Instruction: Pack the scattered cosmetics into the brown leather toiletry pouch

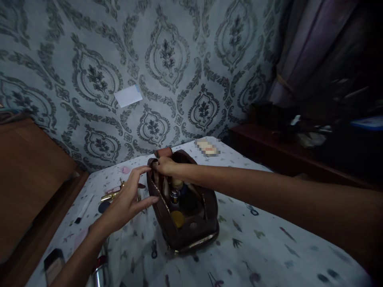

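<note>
A dark brown zippered bag (191, 235) stands unzipped on the patterned sheet, its opening facing up. Inside lie a round yellow item (177, 219), a small bottle with a shiny cap (174, 196) and other items too dark to name. My right hand (166, 165) reaches into the bag's far left corner; its fingertips are hidden behind the rim. At the bag's left side is my left hand (134, 193), fingers apart, fingertips at the rim and side wall. Left of it lie a gold tube (110, 196) and a dark round item (104, 206).
A brush (85, 209) lies on the left of the sheet (254, 247). Nearer are a dark-framed compact-like case (54, 261) and a silver cylinder (101, 273). A wooden panel (30, 179) rises at left; a dark red ledge (269, 147) with clutter borders the right. Patterned wall behind.
</note>
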### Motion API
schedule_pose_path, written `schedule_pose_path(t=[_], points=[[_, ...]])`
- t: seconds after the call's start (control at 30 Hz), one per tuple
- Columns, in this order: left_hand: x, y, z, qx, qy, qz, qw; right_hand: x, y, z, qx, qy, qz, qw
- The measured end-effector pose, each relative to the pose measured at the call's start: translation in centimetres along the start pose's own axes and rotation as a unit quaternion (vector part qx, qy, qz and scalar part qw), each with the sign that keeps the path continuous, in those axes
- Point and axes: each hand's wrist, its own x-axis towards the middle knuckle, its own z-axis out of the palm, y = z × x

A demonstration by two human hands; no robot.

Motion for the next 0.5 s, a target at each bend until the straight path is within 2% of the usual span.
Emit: schedule_pose_path(t=[0.17, 0.5], points=[[-0.1, 0.0, 0.0, -0.004, 0.000, -0.003, 1.000, -0.7, 0.1, 0.4, 0.000, -0.004, 0.011, 1.000], [-0.1, -0.5, 0.1, -0.008, 0.002, 0.004, 1.000, -1.2, 0.2, -1.0, 0.018, 0.003, 0.013, 1.000]])
